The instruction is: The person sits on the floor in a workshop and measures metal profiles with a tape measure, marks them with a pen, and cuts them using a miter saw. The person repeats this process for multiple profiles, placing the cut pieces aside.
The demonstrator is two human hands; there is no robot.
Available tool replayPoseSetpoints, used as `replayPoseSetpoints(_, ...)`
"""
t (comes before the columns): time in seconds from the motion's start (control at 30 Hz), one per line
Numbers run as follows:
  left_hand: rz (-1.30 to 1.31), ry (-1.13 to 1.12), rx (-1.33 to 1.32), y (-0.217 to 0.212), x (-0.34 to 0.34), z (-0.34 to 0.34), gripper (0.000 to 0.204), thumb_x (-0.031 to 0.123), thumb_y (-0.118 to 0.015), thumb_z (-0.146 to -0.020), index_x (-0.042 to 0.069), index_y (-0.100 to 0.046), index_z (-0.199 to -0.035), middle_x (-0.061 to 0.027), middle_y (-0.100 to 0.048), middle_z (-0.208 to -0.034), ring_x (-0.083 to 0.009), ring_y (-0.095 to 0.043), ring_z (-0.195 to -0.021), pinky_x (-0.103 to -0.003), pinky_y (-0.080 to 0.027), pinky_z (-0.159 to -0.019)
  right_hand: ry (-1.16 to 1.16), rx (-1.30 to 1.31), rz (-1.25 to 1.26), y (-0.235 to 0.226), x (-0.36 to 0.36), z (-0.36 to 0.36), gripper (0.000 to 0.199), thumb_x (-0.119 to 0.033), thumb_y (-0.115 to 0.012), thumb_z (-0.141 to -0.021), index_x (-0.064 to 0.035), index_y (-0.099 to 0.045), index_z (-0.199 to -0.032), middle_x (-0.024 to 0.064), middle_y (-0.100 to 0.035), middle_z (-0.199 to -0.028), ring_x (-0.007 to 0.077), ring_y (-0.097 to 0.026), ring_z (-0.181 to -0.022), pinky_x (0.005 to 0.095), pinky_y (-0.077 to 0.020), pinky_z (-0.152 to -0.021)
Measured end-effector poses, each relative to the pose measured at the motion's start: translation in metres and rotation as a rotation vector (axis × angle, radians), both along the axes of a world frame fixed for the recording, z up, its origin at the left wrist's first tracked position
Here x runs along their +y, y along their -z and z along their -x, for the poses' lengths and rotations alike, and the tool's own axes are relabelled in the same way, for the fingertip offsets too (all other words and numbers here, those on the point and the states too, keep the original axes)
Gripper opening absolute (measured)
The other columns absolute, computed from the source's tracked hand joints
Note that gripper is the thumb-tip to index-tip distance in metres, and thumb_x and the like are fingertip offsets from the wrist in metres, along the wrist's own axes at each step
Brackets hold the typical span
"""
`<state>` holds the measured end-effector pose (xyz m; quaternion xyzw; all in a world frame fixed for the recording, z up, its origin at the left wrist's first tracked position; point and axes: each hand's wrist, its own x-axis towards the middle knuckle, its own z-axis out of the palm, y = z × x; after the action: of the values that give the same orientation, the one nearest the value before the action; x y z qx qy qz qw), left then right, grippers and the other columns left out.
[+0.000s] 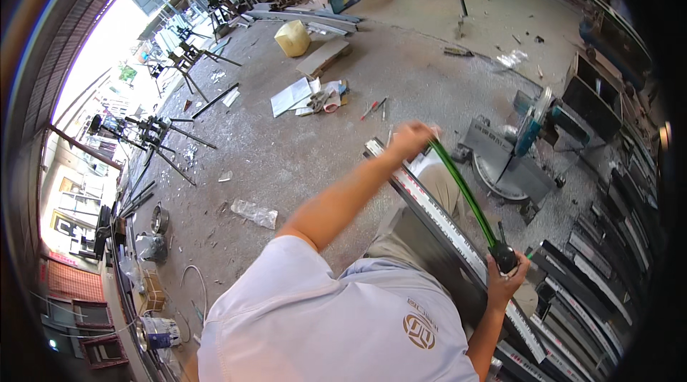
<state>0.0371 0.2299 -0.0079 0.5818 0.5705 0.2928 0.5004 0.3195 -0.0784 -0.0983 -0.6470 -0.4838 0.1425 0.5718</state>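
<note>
A tape measure (504,257) with a black case is gripped in my right hand (506,280), fingers wrapped round it. Its green blade (461,192) runs out, slightly bowed, to my left hand (411,140), which pinches the free end; the fingertips are partly blurred. Beneath the blade, a long metal profile (444,224) with a whitish printed strip lies slantwise across my lap. My left hand is close to the profile's far end, my right beside its nearer part. Whether the blade touches the profile, I cannot tell.
A mitre saw (526,142) stands on the floor to the right. Several dark profiles (590,267) lie along the right side. Papers (293,98), a yellow jerrycan (292,38) and a plastic wrapper (255,214) lie ahead and left. Tripod stands (154,135) line the left.
</note>
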Motion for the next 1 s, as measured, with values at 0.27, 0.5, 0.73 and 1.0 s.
replayPoseSetpoints(0.27, 0.083, -0.518, 0.119, 0.065, 0.062, 0.172, 0.042, 0.043, -0.081, -0.090, 0.003, -0.070, -0.094, -0.0056, -0.067, -0.087, -0.0164, -0.062, -0.078, -0.034, -0.047, -0.068, -0.201, -0.121, -0.043, -0.020, 0.003, 0.009, 0.055, -0.009, -0.092, -0.069, -0.0058, -0.055, -0.109, 0.0157, -0.072, -0.106, 0.0292, -0.071, -0.095, 0.0379, -0.0553, -0.087)
replayPoseSetpoints(0.5, 0.111, -0.521, 0.001, 0.082, 0.012, 0.160, 0.044, 0.043, -0.079, -0.093, 0.001, -0.069, -0.102, -0.0073, -0.065, -0.085, -0.0156, -0.060, -0.072, -0.033, -0.051, -0.064, -0.190, -0.090, 0.037, -0.021, -0.009, 0.002, 0.053, -0.013, -0.092, -0.069, -0.0060, -0.060, -0.110, 0.0128, -0.071, -0.101, 0.0289, -0.070, -0.088, 0.0374, -0.0562, -0.081)
replayPoseSetpoints(0.73, -0.084, -0.242, 0.429, 0.105, 0.010, 0.182, 0.063, 0.062, -0.072, -0.091, 0.000, -0.071, -0.085, -0.0071, -0.066, -0.072, -0.0180, -0.061, -0.069, -0.037, -0.052, -0.068, -0.177, -0.159, 0.054, -0.018, -0.037, -0.024, 0.053, -0.017, -0.094, -0.070, -0.0081, -0.063, -0.113, 0.0107, -0.071, -0.102, 0.0285, -0.072, -0.088, 0.0370, -0.0579, -0.077)
replayPoseSetpoints(1.0, -0.715, 0.641, 0.308, 0.021, -0.088, -0.009, 0.054, 0.025, -0.088, -0.080, 0.001, -0.065, -0.122, -0.0193, -0.067, -0.124, -0.0381, -0.062, -0.119, -0.045, -0.046, -0.106, -0.089, -0.084, 0.129, -0.027, -0.056, -0.026, 0.051, -0.020, -0.095, -0.070, -0.0088, -0.063, -0.108, 0.0089, -0.071, -0.097, 0.0251, -0.070, -0.077, 0.0341, -0.0558, -0.068)
